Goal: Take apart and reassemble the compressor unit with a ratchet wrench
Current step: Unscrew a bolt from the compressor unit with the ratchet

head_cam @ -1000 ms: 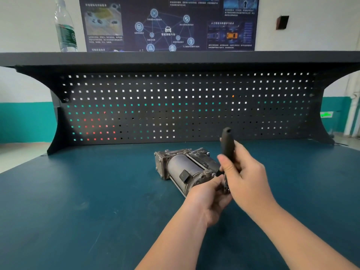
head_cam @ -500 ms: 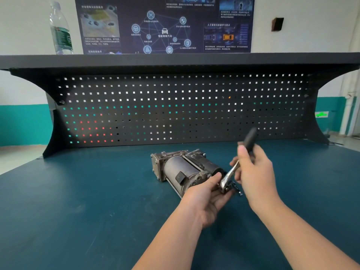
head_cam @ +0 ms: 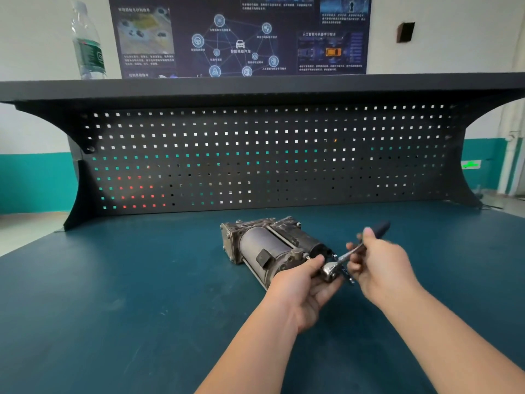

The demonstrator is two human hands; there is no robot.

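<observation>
The compressor unit (head_cam: 271, 247) lies on its side on the dark teal workbench top (head_cam: 113, 294), about midway across and nearer the far edge than the near one. Its square end plate faces far-left and its cylindrical body runs toward the near right, with thin rods along its length and a small black block on the near flank.

At the near-right end of the unit sits the chrome head of the ratchet wrench (head_cam: 345, 258). The wrench's shaft slants up and away to the right, ending in a dark handle whose tip pokes out beyond the fingers.

The left hand (head_cam: 302, 282) comes in from the near edge, forearm angled up to the right. It cups the near end of the unit, thumb on top and fingers curled beneath, touching the wrench head. The right hand (head_cam: 380, 265) reaches in from the near right; its fingers are wrapped round the wrench handle, thumb laid along the top. This hand is slightly blurred.

Just beside the wrench head, between the two hands, a small dark part (head_cam: 348, 275) lies on the bench; what it is cannot be made out.

Behind the unit a black pegboard (head_cam: 270, 157) stands upright along the far edge of the bench, carrying a shelf (head_cam: 255, 85) on top. A clear water bottle (head_cam: 88, 44) with a green label stands at the left of the shelf. On the wall behind hangs a dark poster (head_cam: 241, 35) with diagrams, and to its right a small dark box (head_cam: 405, 32).
</observation>
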